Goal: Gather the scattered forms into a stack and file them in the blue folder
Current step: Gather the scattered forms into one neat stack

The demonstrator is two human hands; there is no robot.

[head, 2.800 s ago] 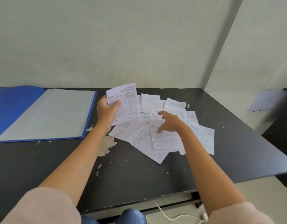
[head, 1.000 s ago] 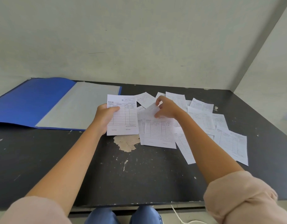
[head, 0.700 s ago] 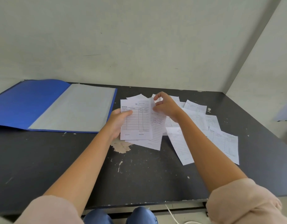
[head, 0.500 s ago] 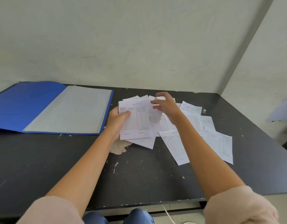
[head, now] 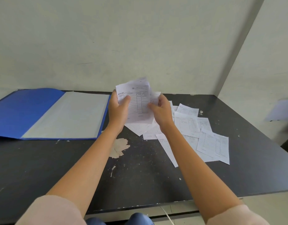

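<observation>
A small stack of white printed forms is held upright above the black table. My left hand grips its left edge, thumb across the front sheet. My right hand pinches its right edge, fingers curled behind the sheets. Several more forms lie scattered and overlapping on the table to the right of my hands, some hidden under my right forearm. The blue folder lies open flat at the left, its pale inner pocket facing up.
The black table has chipped paint and a bare patch near the middle. Walls close the back and right side. A white cable hangs below the front edge.
My right hand lifted a form off the pile and brought it to the stack in my left hand. Both hands then raised the stack upright.
</observation>
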